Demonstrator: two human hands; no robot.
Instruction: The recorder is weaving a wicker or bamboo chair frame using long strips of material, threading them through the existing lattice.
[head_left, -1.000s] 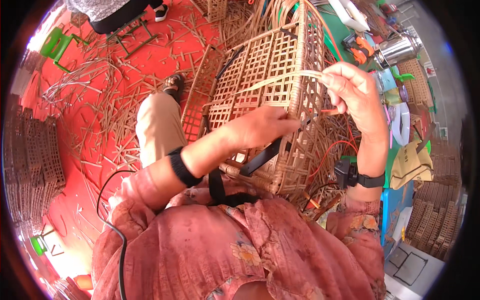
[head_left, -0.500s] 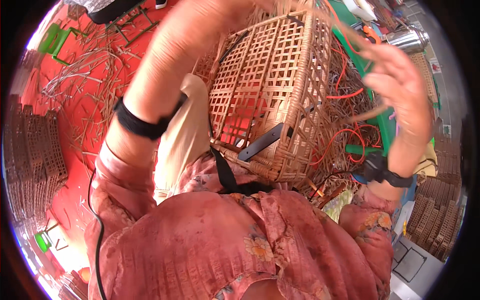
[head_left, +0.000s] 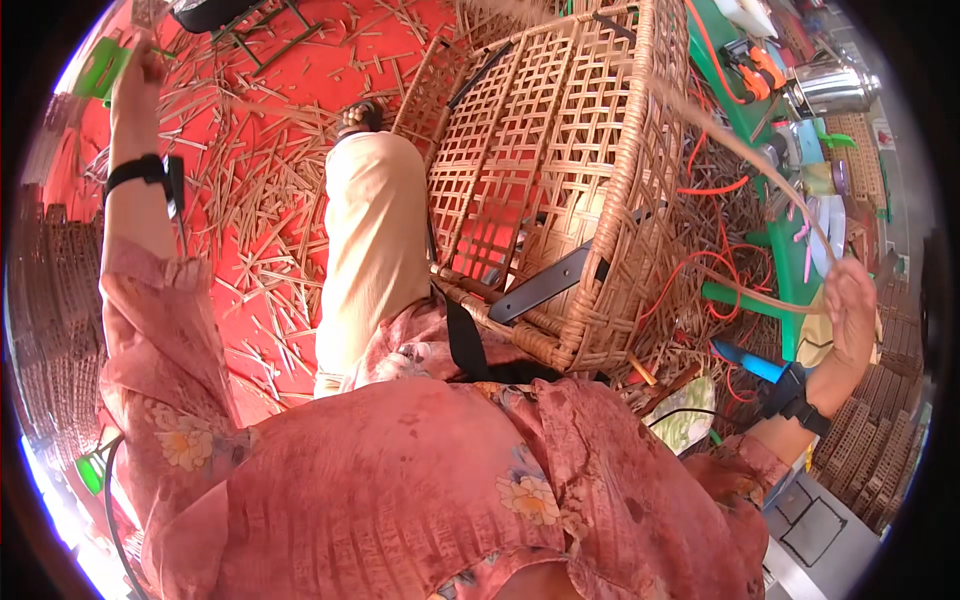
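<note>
Pinched in the fingers of my right hand (head_left: 850, 295) is a long, thin cane strip (head_left: 752, 155). It curves up and left over the basket's right rim and blurs there, and a tail of it runs back left below the hand. My left hand (head_left: 146, 68) is far out at the upper left, its fingers curled, beside a green chair. What it holds, if anything, is too small to make out. A big openwork woven cane basket (head_left: 632, 130) leans on its side against my lap, right of my knee. A black flat strap with holes (head_left: 540, 285) crosses its near corner.
Loose cane scraps (head_left: 265, 225) litter the red floor (head_left: 290, 90). A green bench (head_left: 800, 270) on the right bears orange-handled tools (head_left: 760, 72) and a metal pot (head_left: 838, 88). Orange cord (head_left: 690, 258) loops beside the basket. Stacked woven panels (head_left: 865, 440) stand at right.
My left hand has swung from above the basket out to the far left. My right hand has moved down and outward, still with the strip. The basket shifted slightly right in view.
</note>
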